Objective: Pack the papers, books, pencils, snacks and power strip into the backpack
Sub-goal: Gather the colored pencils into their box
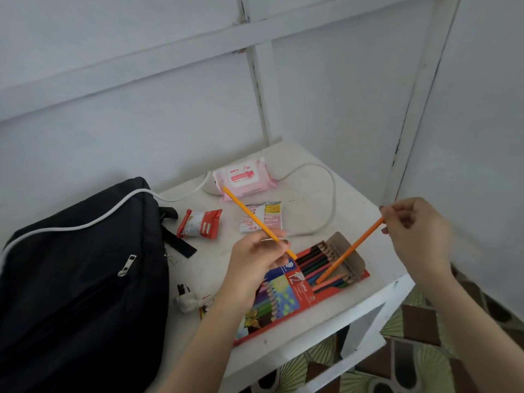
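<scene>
Two bare hands are raised over the pencil box (295, 290), each pinching one pencil. Left hand (255, 262), directly above the box's printed lid, grips a yellow-orange pencil (255, 219) between thumb and curled fingers. Its long axis slants from beside the box's open end up and away to the left, and the far end lies over the pink wipes pack (243, 177) behind the box. Right hand (416, 225), up and to the right of the box, pinches the top end of an orange pencil (351, 248). That one slopes down and leftward, with its lower tip resting among the coloured pencils (320, 262) in the box.

Those pencils lie side by side in the box's open end, tips toward the raised cardboard flap (340, 245). The red box lies flat on the white tabletop (354, 199), near its front edge.

Left of the box, the black backpack (79, 279) lies on the tabletop with its front zip closed. Whether its main compartment is open cannot be told. A white cable (85, 225) crosses the backpack's top and loops behind the box. A plug (187, 299) lies between the backpack and the box. Behind the box lie a red snack packet (198, 224) and a pale snack packet (261, 217).
</scene>
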Available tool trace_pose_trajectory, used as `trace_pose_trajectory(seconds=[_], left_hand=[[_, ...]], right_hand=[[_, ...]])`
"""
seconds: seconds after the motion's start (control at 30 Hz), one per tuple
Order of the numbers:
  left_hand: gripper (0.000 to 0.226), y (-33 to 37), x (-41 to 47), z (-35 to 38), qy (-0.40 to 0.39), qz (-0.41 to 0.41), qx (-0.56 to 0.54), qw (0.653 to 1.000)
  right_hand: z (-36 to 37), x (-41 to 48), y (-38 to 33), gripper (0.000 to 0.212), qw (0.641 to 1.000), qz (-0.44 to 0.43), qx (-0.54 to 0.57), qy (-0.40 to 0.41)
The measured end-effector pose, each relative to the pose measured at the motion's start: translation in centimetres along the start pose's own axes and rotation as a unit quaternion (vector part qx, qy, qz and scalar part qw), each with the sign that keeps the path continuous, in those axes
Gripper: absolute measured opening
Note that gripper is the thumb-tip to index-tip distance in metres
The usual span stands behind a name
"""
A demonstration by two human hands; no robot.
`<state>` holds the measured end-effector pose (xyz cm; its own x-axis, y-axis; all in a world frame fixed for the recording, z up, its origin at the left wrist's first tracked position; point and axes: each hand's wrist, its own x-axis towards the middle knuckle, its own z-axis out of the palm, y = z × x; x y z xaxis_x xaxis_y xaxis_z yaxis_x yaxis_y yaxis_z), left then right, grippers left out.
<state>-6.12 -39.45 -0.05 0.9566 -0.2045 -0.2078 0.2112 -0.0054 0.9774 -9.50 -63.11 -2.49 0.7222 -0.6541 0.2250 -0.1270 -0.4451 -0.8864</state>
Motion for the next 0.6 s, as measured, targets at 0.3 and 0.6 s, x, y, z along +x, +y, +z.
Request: trace_pose_trajectory(seconds=[0.3,0.6], left_hand=[[0.032,-3.1,1.1,2.7,0.024,0.141,0.169,0.975],[0.033,-4.4,1.5,3.3,0.042,0.237,0.286,0.928]], right_hand=[[0.4,-3.2,2.3,0.011,0.982,-0.135,-0.126,-0.036],[0.6,-6.6,4.4,0.046,0.917,-0.321,-0.204,-0.116]])
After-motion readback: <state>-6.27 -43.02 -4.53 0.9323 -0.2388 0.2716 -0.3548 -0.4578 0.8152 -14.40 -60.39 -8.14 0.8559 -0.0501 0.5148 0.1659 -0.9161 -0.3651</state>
